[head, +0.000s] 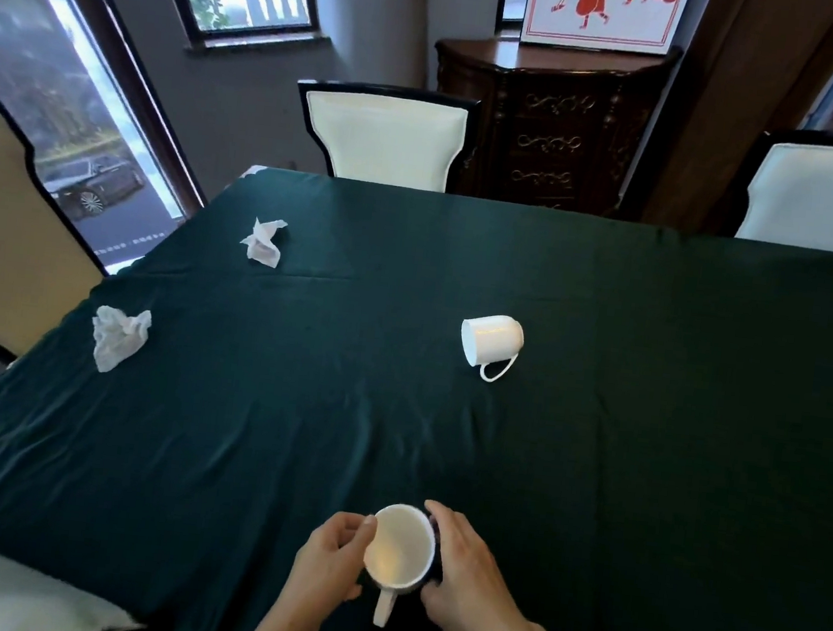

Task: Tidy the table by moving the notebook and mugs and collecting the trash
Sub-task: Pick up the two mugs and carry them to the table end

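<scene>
Both hands, left [333, 556] and right [468, 562], grip clamped round mug [400, 550]; mug base hidden.

Both hands cup 1 white mug [400, 550] at the near desk [648, 442] edge: left hand [332, 555] at its rim, right hand [465, 567] around its side. A 2nd mug [491, 341] lies tipped over mid-desk. 2 crumpled tissues [119, 338] [264, 241] sit far left, well apart.

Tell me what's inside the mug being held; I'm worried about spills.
The mug between the left hand and right hand shows a bare white interior, apparently empty. Its outer wall is mostly hidden by the fingers.
</scene>
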A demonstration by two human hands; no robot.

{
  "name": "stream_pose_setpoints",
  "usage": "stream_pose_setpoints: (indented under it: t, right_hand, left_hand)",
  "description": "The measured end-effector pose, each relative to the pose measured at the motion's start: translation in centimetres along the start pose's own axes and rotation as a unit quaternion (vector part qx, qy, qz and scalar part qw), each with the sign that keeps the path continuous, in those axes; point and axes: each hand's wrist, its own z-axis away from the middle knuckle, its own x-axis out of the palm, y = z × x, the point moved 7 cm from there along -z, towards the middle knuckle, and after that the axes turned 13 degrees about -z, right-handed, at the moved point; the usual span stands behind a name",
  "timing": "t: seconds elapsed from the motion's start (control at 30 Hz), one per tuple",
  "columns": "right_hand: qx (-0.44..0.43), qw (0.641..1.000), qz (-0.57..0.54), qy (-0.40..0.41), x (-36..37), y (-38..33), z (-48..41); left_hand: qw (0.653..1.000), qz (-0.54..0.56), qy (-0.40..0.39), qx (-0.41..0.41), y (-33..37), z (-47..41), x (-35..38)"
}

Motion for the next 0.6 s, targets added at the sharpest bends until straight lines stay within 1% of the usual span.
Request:
stream_pose_setpoints:
  t: [0.07,0.13,0.23,0.33,0.5,0.6]
  right_hand:
    - [0.011,1.000,0.005,-0.012,-1.1,-0.2,-0.8]
    - [0.015,1.000,0.007,-0.003,-2.7,-0.3,-2.0]
    - [0.012,0.998,0.035,0.046,-5.8,-0.7,-4.8]
    - [-0.002,0.993,0.072,0.094,-9.7,-1.4,-8.3]
    - [-0.006,0.980,0.135,0.146,-15.5,-3.1,-15.1]
    - [0.005,0.973,0.176,0.150,-17.6,-3.8,-19.4]
  left_hand:
    - [0.999,-0.039,0.017,0.016,1.7,-1.5,-0.4]
    - [0.996,-0.075,0.025,0.037,3.9,-3.6,-0.4]
    - [0.993,-0.090,0.014,0.076,8.2,-6.9,-0.3]
    - [0.990,-0.108,0.008,0.095,12.6,-11.1,-0.2]
    - [0.992,-0.077,-0.008,0.095,19.0,-17.6,0.6]
    - [0.992,-0.064,-0.032,0.103,22.0,-20.5,2.1]
